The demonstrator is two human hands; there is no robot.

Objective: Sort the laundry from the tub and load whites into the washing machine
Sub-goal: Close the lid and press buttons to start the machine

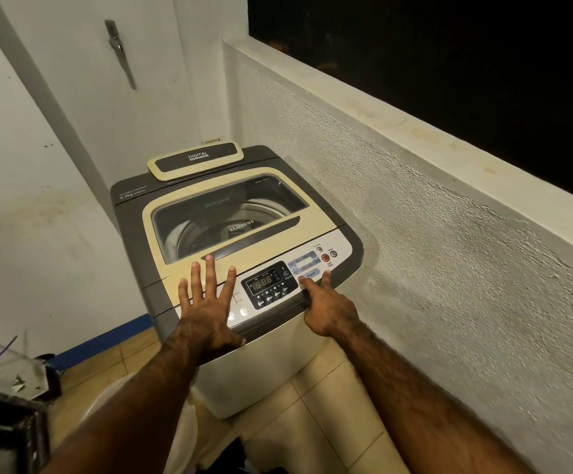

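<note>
Through the tinted window (223,217) of the shut lid (189,241) only the steel drum shows. Whether any clothes lie inside cannot be made out. At the bottom edge, a pale rounded rim (107,395) and some pale fabric (182,439) are largely covered by the left forearm and cut off by the frame, so what they belong to is unclear. The left hand (206,313) lies flat with fingers straight and spread across the lid's front edge and the control panel (343,248), gripping nothing. The right hand (328,309) stretches its index finger (307,285) to the Program button (310,274) with the thumb out beside it. Its other fingers are tucked beneath the hand at the panel's front edge, and it holds nothing. A lit display (266,280) sits between the two hands. A flat cream-edged slab marked DIGITAL (196,160) rests on the machine's rear. The top-loading washing machine (261,371) stands in a corner, its back to a stained white wall (38,200) and its right side just beside a rough-plastered parapet (449,268), above which is a dark opening (449,46). A metal latch (119,49) hangs on the wall. At left are a clear plastic container (4,360) and a dark box (4,429), both cut off. The floor (329,422) is beige tile, with a blue strip (107,340) along the wall's foot.
</note>
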